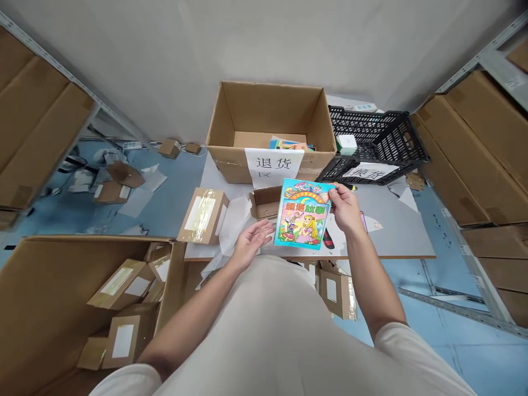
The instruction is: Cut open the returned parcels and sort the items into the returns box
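Observation:
A children's picture book (304, 214) with a bright turquoise cover is held up over the table. My right hand (345, 207) grips its upper right edge between thumb and fingers. Beside the book's lower left edge, my left hand (254, 238) is open, palm up, with its fingers spread. Behind the book lies a small opened carton (264, 201), partly covered by it. White paper (234, 220) lies to the left of that carton. A red and black object (329, 240) shows behind the book's right side; its kind is unclear.
At the table's back stand a large open carton (223, 165) with books inside and a black plastic crate (416, 144) holding a small green-white box (346, 144). A taped parcel (203, 215) sits on the left. A big carton (49, 264) below holds several parcels. Shelves flank both sides.

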A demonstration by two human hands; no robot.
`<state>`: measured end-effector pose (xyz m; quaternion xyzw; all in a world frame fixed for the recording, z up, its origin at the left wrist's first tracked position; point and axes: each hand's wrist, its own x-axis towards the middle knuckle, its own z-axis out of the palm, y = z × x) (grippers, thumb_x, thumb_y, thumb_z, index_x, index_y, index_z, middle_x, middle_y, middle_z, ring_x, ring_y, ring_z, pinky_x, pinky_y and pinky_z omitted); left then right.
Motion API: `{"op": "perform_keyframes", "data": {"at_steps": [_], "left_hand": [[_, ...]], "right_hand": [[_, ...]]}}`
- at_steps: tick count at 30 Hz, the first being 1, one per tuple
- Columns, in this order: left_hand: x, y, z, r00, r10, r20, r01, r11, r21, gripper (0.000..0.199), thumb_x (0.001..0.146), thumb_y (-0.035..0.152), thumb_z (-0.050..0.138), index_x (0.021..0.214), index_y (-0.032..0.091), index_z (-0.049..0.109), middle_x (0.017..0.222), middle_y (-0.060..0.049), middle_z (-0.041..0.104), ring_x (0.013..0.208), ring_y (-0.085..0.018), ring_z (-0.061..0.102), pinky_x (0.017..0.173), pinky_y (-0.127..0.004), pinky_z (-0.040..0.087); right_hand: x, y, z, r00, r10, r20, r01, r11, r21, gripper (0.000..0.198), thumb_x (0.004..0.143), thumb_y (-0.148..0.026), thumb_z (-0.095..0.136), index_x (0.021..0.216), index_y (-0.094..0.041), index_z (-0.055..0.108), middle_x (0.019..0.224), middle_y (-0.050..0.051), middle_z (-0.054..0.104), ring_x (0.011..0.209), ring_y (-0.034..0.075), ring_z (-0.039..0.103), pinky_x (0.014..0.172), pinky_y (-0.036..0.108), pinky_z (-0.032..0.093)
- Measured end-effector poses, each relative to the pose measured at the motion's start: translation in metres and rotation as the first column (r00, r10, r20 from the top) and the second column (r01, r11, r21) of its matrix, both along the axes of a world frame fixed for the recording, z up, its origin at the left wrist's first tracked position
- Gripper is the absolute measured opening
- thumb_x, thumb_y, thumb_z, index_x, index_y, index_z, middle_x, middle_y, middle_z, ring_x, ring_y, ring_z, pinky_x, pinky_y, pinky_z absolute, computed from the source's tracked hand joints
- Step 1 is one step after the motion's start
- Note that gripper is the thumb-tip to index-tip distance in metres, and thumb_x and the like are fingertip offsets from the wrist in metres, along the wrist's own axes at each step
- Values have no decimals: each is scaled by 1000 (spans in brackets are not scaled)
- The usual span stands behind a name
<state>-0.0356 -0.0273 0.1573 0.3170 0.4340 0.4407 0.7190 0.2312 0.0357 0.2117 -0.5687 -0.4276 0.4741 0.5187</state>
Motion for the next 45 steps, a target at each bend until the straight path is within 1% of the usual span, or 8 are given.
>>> {"op": "perform_keyframes", "data": {"at_steps": [4, 12, 18, 23, 29, 35, 41, 45], "left_hand": [[11, -5, -5, 992, -117, -51, 117, 993, -8, 56, 66, 46, 77, 113, 17, 65, 108, -11, 69, 97, -24, 67, 78, -34, 55], [12, -5, -6, 995, -96, 21, 98, 993, -64, 51, 71, 47, 73, 112, 17, 66, 96, -7, 72, 82, -19, 67, 69, -30, 55], [22, -1, 6, 953, -183, 241, 230, 955, -186, 42, 71, 40, 75, 107, 19, 67, 94, -7, 72, 75, -17, 68, 65, -28, 55], [33, -2, 15, 898, -259, 355, 360, 897, -255, 46, 72, 41, 73, 111, 18, 67, 104, -12, 70, 91, -23, 68, 81, -33, 53], [15, 4, 12, 934, -74, 349, 148, 970, -192, 83, 70, 82, 43, 120, 18, 60, 119, -16, 64, 108, -32, 62, 86, -48, 51], [10, 3, -4, 1000, 10, -22, -12, 995, -103, 46, 66, 46, 78, 98, 16, 66, 93, -6, 72, 83, -19, 69, 83, -35, 54], [16, 0, -10, 1000, 13, -16, -15, 995, -101, 46, 71, 48, 73, 102, 15, 66, 93, -6, 72, 83, -17, 69, 83, -33, 54], [17, -2, -13, 995, 87, 39, -82, 990, -116, 59, 70, 43, 75, 123, 21, 56, 91, -2, 72, 73, -14, 68, 74, -30, 56]], "right_hand": [[-8, 1, -2, 1000, 7, -26, -7, 1000, -26, 33, 76, -52, 63, 95, -25, 59, 72, -2, 64, 53, 12, 55, 43, 23, 42], [0, 1, -7, 995, 44, -92, -47, 999, -29, 41, 73, -54, 66, 102, -26, 60, 87, 0, 68, 68, 16, 63, 51, 25, 49], [-6, 1, 4, 946, 263, -188, -270, 963, -14, 59, 74, -68, 55, 115, -26, 59, 112, 5, 66, 99, 24, 64, 77, 39, 54], [-17, 11, 5, 911, 340, -233, -346, 938, 14, 51, 61, -51, 78, 101, -27, 59, 94, 0, 67, 78, 17, 66, 65, 31, 58], [-2, 19, -2, 957, 251, -148, -257, 966, -25, 37, 68, -49, 75, 87, -23, 56, 72, -5, 62, 55, 8, 57, 43, 18, 52], [3, 23, -5, 980, 173, -93, -178, 983, -51, 39, 67, -50, 75, 88, -22, 59, 72, -4, 64, 54, 8, 58, 42, 18, 51], [5, 23, -10, 984, 163, -65, -168, 982, -83, 40, 65, -51, 75, 90, -22, 61, 71, -4, 64, 55, 9, 57, 44, 19, 51], [10, 17, -12, 980, 190, -65, -193, 980, -44, 43, 67, -56, 72, 94, -25, 61, 74, -3, 65, 57, 11, 59, 47, 22, 51]]}}
